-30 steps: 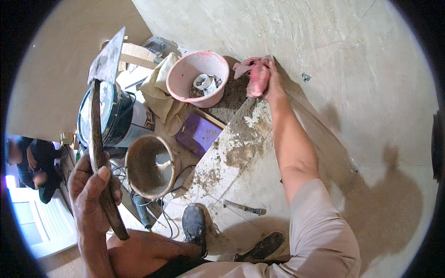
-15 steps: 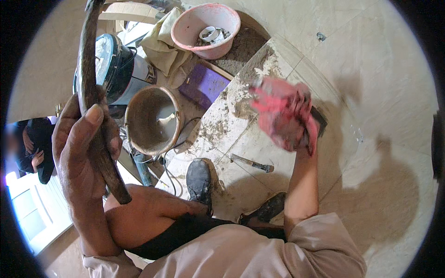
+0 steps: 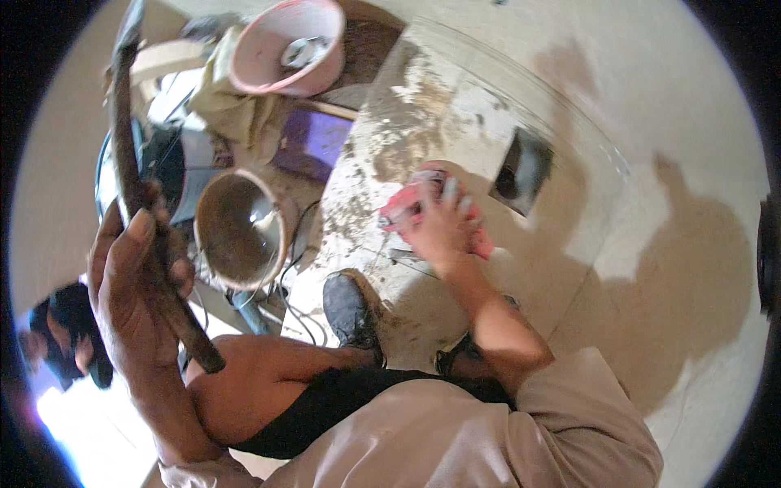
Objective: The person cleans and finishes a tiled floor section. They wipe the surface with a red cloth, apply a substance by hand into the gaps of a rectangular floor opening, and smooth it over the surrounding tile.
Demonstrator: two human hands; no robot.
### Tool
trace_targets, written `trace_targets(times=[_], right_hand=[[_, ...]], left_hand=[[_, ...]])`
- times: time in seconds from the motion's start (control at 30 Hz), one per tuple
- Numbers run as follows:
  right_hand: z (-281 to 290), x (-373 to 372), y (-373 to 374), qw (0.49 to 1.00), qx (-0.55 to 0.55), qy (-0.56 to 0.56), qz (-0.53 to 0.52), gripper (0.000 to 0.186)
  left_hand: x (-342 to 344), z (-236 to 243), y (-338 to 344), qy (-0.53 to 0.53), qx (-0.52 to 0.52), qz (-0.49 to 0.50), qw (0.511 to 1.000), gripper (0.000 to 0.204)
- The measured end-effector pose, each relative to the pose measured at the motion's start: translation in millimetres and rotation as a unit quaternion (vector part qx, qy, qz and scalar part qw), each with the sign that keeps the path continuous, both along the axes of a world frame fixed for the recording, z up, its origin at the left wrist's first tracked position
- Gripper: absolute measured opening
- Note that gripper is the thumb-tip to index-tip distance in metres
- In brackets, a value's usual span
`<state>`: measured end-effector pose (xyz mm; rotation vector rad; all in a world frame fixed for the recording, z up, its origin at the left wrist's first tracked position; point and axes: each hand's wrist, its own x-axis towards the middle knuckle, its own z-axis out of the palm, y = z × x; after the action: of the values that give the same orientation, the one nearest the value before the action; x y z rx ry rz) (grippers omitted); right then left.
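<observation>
Across the pale tiled floor we see a broad smear of grey-brown grit and mortar, with shadows falling over its right side. To the upper left we make out a dark bucket, partly covered by the raised left arm's side of the view, and just beside it a brown bucket whose mouth faces up towards us. Farther up we find a pink basin with something white inside, and between basin and brown bucket a purple tray lies by the tile edge. A long dark stick rises at the left, its upper end cut off by the border; our left hand has thumb and fingers closed round its lower part. Near the middle stands a dark shoe. Our right hand, somewhat blurred, is closed over a red cloth, which bulges out on both sides of the fingers, low over the tiles; whether it touches them we cannot tell. Just right of the cloth, we notice a dark square, and below the hand a thin piece, mostly hidden.
</observation>
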<state>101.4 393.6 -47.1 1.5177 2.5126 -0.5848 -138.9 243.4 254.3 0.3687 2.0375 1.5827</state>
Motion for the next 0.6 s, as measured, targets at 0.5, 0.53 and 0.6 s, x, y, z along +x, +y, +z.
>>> trace_targets(times=[0.5,0.53,0.6], right_hand=[[19,147,141,0.894,-0.152,0.343,-0.243,0.049],[24,182,159,0.871,-0.167,0.313,-0.340,0.043],[21,251,191,0.847,-0.022,0.337,-0.411,0.047]], left_hand=[[-15,-43,48,-0.035,-0.026,-0.096,0.994,0.031],[-16,-46,50,-0.032,-0.030,-0.091,0.995,0.031],[-19,-52,51,-0.028,-0.036,-0.086,0.995,0.030]])
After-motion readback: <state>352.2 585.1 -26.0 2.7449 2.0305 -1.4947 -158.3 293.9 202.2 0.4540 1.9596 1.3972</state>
